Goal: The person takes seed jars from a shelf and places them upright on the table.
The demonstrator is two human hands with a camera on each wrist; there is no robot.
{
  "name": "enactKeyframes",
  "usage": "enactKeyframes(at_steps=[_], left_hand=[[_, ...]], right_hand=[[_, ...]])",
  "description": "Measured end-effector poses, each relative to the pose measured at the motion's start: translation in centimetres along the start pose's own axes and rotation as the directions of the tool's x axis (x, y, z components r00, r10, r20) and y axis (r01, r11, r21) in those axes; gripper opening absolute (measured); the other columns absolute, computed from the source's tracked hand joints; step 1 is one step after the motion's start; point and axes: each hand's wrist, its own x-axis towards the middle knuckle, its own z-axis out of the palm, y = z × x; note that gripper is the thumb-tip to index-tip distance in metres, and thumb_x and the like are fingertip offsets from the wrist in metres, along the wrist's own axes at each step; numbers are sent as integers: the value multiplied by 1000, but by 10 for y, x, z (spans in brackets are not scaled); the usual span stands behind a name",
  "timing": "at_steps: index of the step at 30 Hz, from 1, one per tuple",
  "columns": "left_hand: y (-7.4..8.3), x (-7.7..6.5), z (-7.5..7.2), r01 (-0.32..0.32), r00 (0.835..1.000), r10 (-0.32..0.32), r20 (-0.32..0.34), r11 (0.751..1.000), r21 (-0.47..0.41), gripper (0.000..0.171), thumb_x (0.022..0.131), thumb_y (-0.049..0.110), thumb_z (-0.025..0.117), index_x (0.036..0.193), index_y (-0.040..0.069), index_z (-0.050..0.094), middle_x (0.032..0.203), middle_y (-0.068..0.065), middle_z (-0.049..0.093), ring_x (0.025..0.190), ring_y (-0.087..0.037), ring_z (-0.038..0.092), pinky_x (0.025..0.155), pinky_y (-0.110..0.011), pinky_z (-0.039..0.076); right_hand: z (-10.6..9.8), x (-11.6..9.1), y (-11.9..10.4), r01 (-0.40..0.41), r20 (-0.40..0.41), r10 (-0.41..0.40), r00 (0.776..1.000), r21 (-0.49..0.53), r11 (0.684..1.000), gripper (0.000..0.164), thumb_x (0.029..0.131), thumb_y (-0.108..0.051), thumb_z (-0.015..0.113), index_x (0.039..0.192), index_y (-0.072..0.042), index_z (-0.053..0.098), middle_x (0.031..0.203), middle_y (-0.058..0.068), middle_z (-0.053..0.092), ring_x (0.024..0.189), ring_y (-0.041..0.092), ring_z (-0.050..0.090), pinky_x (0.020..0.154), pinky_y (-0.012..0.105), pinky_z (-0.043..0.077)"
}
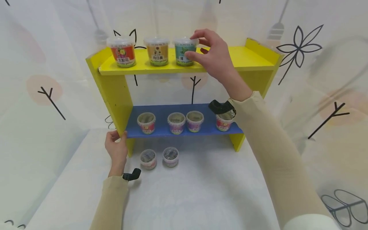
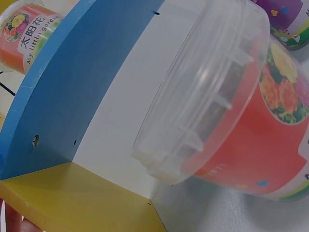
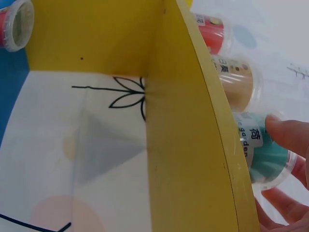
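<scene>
My right hand (image 1: 215, 57) is at a teal lidded plastic cup (image 1: 180, 52) on the yellow top board (image 1: 230, 64) of a small shelf. Thumb on its label and fingers at its far side and lid, it holds the cup, as the right wrist view also shows. Left of that cup stand a tan-labelled cup (image 1: 157, 56) and a red-labelled cup (image 1: 123, 56), both lidded. My left hand (image 1: 116, 150) grips the lower front edge of the shelf's yellow left side (image 1: 109, 86), near the blue board's corner; only some fingers (image 2: 21, 224) show in the left wrist view.
On the blue lower board (image 1: 161, 110) stand a red cup (image 1: 148, 127), two purple cups (image 1: 176, 127) (image 1: 194, 126) and another red cup (image 1: 223, 125), partly behind the right wrist camera (image 1: 219, 107). Two more cups (image 1: 148, 163) (image 1: 171, 162) stand on the white table (image 1: 201, 198).
</scene>
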Motion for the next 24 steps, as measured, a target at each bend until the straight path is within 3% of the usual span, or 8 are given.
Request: enactKeyframes(at_steps=[13,24], left_hand=[[3,-3,1,-5,1000,5,-12,1000,-6,28,95,28,68,111,9,56,111,-3,57,112,-18,50,91,-36,40],[2,-3,0,-18,1000,18,-18,1000,-2,29,95,28,68,110,7,55,109,-2,56,109,-16,50,90,-34,40]], right_hand=[[-3,-7,-2,-45,-54,50,997,103,994,34,89,-15,75,117,-12,56,149,-4,46,125,17,56,100,26,45],[-6,-17,1,39,-97,-20,995,198,979,31,87,-7,76,114,-8,59,142,1,53,123,17,59,100,29,46]])
